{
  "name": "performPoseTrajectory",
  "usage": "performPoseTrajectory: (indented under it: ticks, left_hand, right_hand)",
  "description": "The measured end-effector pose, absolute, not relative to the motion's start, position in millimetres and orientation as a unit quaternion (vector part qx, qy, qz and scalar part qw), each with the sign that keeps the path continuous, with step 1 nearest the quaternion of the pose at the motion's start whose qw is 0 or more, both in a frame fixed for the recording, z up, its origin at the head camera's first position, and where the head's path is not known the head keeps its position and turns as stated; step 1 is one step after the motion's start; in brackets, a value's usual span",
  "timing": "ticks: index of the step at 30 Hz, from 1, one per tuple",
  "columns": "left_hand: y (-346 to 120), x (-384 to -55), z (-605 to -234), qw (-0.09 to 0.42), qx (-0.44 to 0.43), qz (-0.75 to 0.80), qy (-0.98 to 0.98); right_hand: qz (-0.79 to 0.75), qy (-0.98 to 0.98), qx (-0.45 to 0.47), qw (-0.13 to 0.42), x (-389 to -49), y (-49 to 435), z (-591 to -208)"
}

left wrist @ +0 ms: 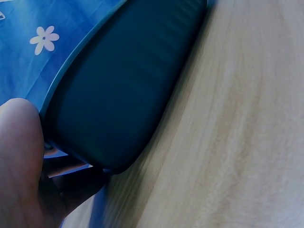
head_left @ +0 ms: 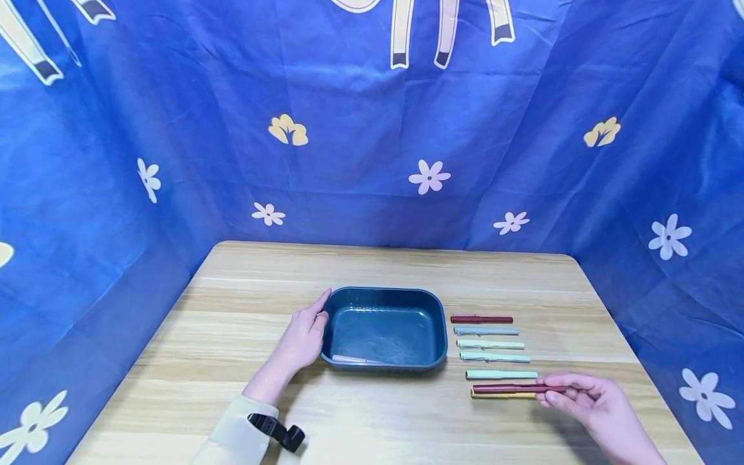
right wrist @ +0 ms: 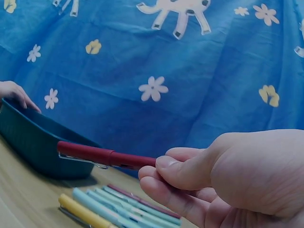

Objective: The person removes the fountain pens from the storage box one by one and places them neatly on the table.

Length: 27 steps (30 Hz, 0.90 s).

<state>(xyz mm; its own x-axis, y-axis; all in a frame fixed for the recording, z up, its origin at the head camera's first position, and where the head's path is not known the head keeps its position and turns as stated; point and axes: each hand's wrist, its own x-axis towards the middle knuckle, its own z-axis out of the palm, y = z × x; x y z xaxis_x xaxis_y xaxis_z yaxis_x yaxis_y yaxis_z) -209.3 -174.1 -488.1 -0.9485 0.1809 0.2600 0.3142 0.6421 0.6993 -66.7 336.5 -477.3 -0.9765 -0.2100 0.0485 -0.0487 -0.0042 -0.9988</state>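
My right hand (head_left: 581, 402) pinches a dark red pen (right wrist: 95, 153) between thumb and fingers, its metal clip showing in the right wrist view. The pen is held above a yellow pen (right wrist: 83, 210), which it partly covers in the head view. At the left end of a dark teal rectangular container (head_left: 385, 291), my left hand (head_left: 303, 332) grips the rim and wall. In the left wrist view the thumb (left wrist: 19, 152) lies against the rim, with fingers around the corner. A pale slim thing (head_left: 349, 359) lies inside along the container's near wall.
Right of the container lie several pens in a row: another dark red pen (head_left: 482, 320), a grey-blue pen (head_left: 485, 331) and pale green ones, the nearest a mint pen (head_left: 501, 374). Blue patterned cloth (head_left: 349, 181) walls the wooden table (head_left: 244, 303) at the back and sides.
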Motion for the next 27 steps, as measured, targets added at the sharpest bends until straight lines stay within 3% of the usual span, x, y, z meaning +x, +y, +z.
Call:
performPoseTrajectory:
  ticks: [14,27]
  left_hand:
    - [-175,-209,-490,0.087,-0.139,-0.397,-0.903]
    - [-175,-210,-490,0.091,-0.141,-0.397,-0.902]
  right_hand:
    - [-0.707,0.691,-0.099,0.113,-63,348,-496]
    - [-0.709,0.686,-0.109,0.124,-62,351,-512]
